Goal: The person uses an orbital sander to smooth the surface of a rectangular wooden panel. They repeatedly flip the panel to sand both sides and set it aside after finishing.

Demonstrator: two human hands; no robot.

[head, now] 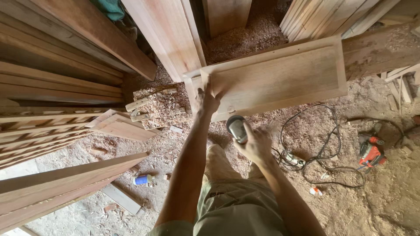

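The left hand [206, 99] is closed over the near left corner of a raised wooden door panel [280, 76], fingers wrapped on its edge, so the panel is gripped there. The panel lies tilted across the middle far part of the scene, its right end rising toward a rough beam [380, 50] on the right, and its long near edge hangs free over the sawdust floor [376, 205]. The right hand [256, 142] is curled tightly round a small grey power tool [236, 128], which sits just below the panel's near edge, close to it; whether it touches the wood cannot be told.

Room is tight on the left: stacked planks [57, 87] and slatted frames [43, 140] fill that side, and a long board [65, 183] juts in from the near left. Upright boards [170, 35] stand at the far edge, just behind the panel's left corner. The open ground is to the right and near right, though a black cable [323, 153] loops across it (ending near a white plug block [294, 158]) and an orange power tool [372, 150] lies farther right.

A small blue and white container [143, 179] lies on its side on the floor at near left; what is inside it cannot be seen. A pile of short offcuts [155, 107] sits left of the gripped corner.
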